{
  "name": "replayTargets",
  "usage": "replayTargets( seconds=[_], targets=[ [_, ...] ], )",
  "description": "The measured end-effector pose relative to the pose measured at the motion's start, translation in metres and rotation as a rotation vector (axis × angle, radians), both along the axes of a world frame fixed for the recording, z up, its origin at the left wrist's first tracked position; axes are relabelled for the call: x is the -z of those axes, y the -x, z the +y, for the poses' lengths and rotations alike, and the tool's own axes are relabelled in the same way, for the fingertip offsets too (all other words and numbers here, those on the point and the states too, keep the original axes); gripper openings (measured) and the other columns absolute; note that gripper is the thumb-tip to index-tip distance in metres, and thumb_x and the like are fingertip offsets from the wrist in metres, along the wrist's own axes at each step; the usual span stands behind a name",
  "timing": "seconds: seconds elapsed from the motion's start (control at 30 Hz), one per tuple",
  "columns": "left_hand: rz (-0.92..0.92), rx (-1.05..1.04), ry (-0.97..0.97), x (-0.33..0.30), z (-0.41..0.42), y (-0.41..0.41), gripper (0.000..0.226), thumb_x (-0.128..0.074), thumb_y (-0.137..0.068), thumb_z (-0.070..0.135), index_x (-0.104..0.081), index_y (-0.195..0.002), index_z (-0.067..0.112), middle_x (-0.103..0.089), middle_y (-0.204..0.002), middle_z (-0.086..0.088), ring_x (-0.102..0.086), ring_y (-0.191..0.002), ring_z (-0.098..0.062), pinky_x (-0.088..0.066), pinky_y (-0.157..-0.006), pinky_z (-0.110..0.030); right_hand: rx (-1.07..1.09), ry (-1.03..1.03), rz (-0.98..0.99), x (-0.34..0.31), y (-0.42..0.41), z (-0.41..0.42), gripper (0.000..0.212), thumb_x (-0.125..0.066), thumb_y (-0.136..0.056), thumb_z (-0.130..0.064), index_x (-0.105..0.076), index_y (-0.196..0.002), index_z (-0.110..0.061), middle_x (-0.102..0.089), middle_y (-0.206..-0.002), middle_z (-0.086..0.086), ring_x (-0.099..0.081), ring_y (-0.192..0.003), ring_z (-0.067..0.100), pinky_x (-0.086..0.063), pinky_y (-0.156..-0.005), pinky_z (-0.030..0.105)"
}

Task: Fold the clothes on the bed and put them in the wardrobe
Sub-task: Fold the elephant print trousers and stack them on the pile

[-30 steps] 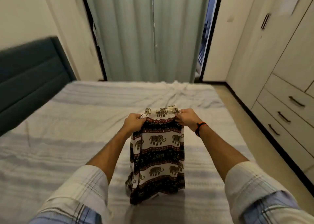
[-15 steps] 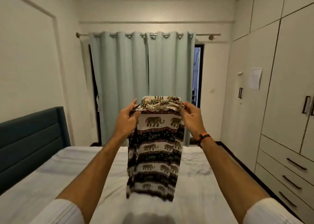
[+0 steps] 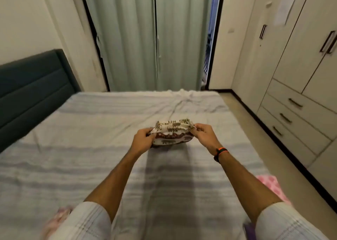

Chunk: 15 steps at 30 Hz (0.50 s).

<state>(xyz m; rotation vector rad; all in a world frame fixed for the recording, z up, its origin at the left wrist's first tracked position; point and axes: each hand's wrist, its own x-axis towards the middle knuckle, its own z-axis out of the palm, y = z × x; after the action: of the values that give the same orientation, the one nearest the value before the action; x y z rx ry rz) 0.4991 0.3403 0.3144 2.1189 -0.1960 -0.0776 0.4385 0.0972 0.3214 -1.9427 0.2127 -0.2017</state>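
The room is dim and warm-toned, lit from indoors behind the camera. A soft, broad shadow runs down the bed [image 3: 109,130] between the arms. A cold blue strip of outside light shows in the gap right of the curtain [image 3: 138,39]. The wide lens bends the wardrobe [image 3: 300,66] and headboard [image 3: 32,79] lines outward. The bottom corners are smeared; the pink cloth [image 3: 273,187] there is blurred. No glare shows.

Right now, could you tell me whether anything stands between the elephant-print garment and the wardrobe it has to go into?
Nothing lies on the bare floor strip between the bed and the wardrobe, but its doors and drawers are all closed. Both the left hand and right hand grip the elephant-print garment.
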Motion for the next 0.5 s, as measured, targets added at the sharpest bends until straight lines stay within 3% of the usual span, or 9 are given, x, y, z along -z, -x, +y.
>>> replayTargets(
  seconds=[0.07,0.13,0.27,0.33,0.4,0.5],
  targets=[
    [0.12,0.011,-0.071,0.044,0.013,0.032,0.016,-0.061,-0.094,0.018,-0.071,-0.101,0.008,-0.067,-0.086,-0.007,-0.064,-0.086,-0.025,-0.042,-0.068,-0.028,-0.02,0.011,0.108,0.039,0.033,0.013,0.033,-0.062,-0.094,-0.014,-0.059,-0.062,-0.022,-0.049,-0.047,-0.015,-0.04,-0.045,-0.001,-0.032,-0.053,0.019],
    [0.209,0.036,-0.124,0.077,0.023,0.056,0.016,-0.062,-0.093,0.019,-0.071,-0.096,0.007,-0.067,-0.084,-0.009,-0.065,-0.086,-0.029,-0.041,-0.065,-0.029,-0.031,0.003,0.191,0.067,0.057,0.023,0.037,-0.064,-0.094,-0.017,-0.058,-0.058,-0.021,-0.051,-0.048,-0.016,-0.045,-0.046,-0.003,-0.036,-0.053,0.016],
    [0.313,0.073,-0.213,0.132,0.047,0.099,0.021,-0.061,-0.094,0.021,-0.071,-0.103,0.005,-0.071,-0.093,-0.015,-0.066,-0.09,-0.031,-0.04,-0.065,-0.026,-0.007,0.023,0.362,0.119,0.103,0.045,0.04,-0.068,-0.087,-0.033,-0.061,-0.049,-0.023,-0.053,-0.053,-0.005,-0.046,-0.06,0.017,-0.036,-0.063,0.031],
    [0.321,0.102,-0.264,0.147,0.056,0.116,0.022,-0.06,-0.095,0.022,-0.071,-0.103,0.004,-0.068,-0.094,-0.012,-0.064,-0.09,-0.028,-0.039,-0.065,-0.027,0.014,0.037,0.418,0.137,0.118,0.053,0.038,-0.065,-0.084,-0.032,-0.061,-0.047,-0.028,-0.053,-0.054,-0.004,-0.047,-0.062,0.02,-0.038,-0.064,0.035],
    [0.316,0.132,-0.295,0.154,0.062,0.129,0.022,-0.06,-0.096,0.022,-0.071,-0.104,0.004,-0.067,-0.097,-0.011,-0.063,-0.093,-0.026,-0.039,-0.065,-0.028,0.018,0.069,0.457,0.147,0.131,0.059,0.028,-0.065,-0.08,-0.033,-0.065,-0.052,-0.028,-0.06,-0.061,0.002,-0.056,-0.067,0.027,-0.048,-0.067,0.042],
    [0.341,0.167,-0.333,0.166,0.071,0.15,0.024,-0.06,-0.096,0.022,-0.07,-0.107,0.004,-0.069,-0.102,-0.013,-0.063,-0.099,-0.029,-0.038,-0.071,-0.027,0.004,0.089,0.521,0.165,0.151,0.068,0.014,-0.068,-0.082,-0.03,-0.074,-0.078,-0.018,-0.072,-0.086,0.009,-0.067,-0.093,0.033,-0.054,-0.089,0.051]
  ],
)
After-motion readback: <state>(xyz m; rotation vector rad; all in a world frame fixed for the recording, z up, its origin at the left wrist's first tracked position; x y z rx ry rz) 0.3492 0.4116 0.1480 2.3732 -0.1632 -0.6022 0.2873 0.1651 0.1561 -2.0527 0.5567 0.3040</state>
